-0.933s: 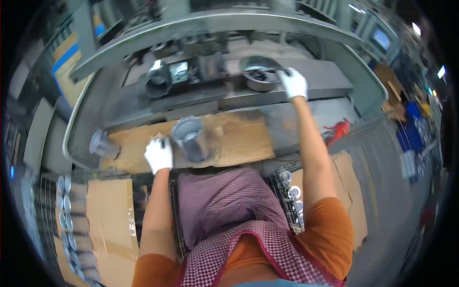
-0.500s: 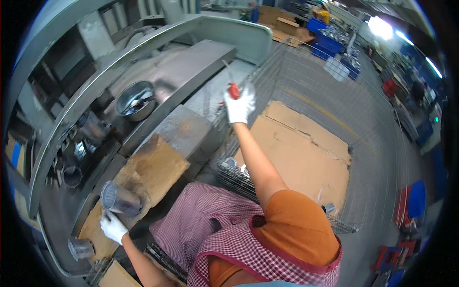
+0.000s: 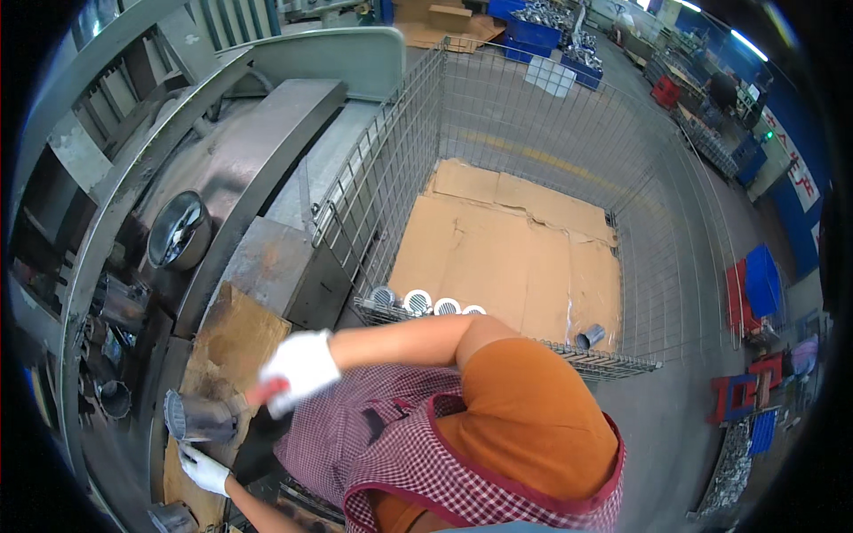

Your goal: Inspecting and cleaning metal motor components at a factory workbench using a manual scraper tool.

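Grey metal cup [image 3: 204, 421] on brown cardboard [image 3: 253, 333]. My left hand [image 3: 205, 470] right by cup's side, fingers bent; can't tell if gripping. My right hand [image 3: 300, 371] closed around red tool [image 3: 267, 391], blurry, near cup. If tool slips, might poke left hand. If cup isn't held well, bump might tip it. Smaller cup [image 3: 173, 518] close by, metal bowl [image 3: 192, 254] farther off.

Signage: one white panel [image 3: 803, 184], red-marked, on a blue wall [image 3: 805, 249]; I could read no wording on it.
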Available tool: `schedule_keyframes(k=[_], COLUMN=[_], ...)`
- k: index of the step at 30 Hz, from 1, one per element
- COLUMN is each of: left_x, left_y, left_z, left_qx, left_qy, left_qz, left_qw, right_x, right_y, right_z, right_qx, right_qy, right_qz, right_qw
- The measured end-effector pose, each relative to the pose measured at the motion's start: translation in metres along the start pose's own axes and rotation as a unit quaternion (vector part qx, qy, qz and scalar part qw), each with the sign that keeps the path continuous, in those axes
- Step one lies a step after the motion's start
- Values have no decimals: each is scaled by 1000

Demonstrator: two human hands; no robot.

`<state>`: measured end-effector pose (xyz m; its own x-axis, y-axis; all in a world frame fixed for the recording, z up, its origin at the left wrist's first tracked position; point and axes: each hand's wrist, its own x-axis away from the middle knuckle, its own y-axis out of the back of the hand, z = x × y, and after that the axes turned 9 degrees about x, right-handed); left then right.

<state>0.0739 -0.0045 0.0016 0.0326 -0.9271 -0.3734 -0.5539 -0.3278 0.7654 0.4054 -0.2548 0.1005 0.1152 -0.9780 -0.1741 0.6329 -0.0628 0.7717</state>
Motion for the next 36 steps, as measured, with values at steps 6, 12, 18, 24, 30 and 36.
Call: schedule_keyframes(k=[6, 12, 18, 24, 30, 36], left_x=[-2, 1, -12, 3, 16, 44], left_y=[-6, -7, -13, 14, 2, 6], left_z=[5, -1, 9, 3, -60, -104], left_qx=[34, 18, 25, 80, 281, 406], left_qy=[-16, -4, -8, 28, -95, -58], left_qz=[11, 12, 15, 25, 62, 67], left_qw=[999, 1000, 1000, 996, 953, 909], right_x=[-20, -17, -6, 18, 45, 49], right_y=[-58, -53, 0, 138, 167, 137], right_z=[15, 9, -38, -95, -210, -248], right_qx=[-36, -30, 1, 162, 176, 65], right_qy=[-61, -23, -23, -249, -314, -277], right_qz=[98, 117, 2, -303, -534, -504], right_qw=[993, 992, 1000, 906, 765, 815])
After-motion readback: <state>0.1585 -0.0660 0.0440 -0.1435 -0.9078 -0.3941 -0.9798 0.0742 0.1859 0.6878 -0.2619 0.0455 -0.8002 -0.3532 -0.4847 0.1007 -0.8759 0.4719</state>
